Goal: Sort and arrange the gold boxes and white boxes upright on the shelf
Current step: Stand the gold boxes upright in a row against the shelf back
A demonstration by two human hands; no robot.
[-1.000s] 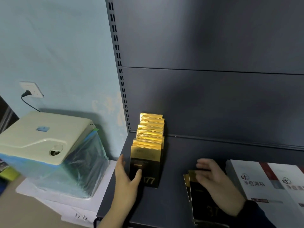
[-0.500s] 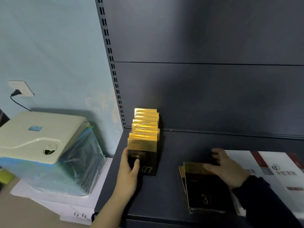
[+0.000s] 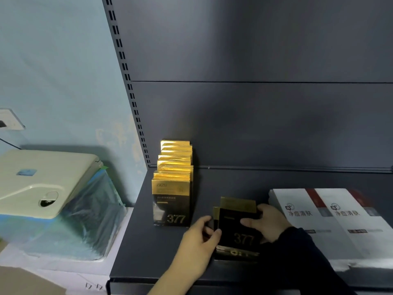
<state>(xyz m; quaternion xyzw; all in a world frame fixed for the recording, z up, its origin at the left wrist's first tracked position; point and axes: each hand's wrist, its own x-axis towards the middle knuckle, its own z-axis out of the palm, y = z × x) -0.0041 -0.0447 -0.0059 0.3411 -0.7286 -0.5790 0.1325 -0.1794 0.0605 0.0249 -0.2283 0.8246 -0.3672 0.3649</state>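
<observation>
I read L grip (image 3: 200, 238) & R grip (image 3: 269, 223) both holding top gold box (image 3: 235, 225); upright row (image 3: 172, 199) lies left-rear, nearer L grip.

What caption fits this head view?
A gold box gripped by left hand and right hand over a flat pile, between the upright gold row and white boxes.

Our left hand (image 3: 200, 241) sits just past the front edge of the shelf (image 3: 146, 252) on a bare forearm (image 3: 170, 279), its fingers curled and pinching the left edge of a gold box (image 3: 236, 228). Our right hand (image 3: 271, 224), out of a dark sleeve (image 3: 297, 252), grips the same box from the right, thumb laid across its front and fingers wrapped behind.
</observation>
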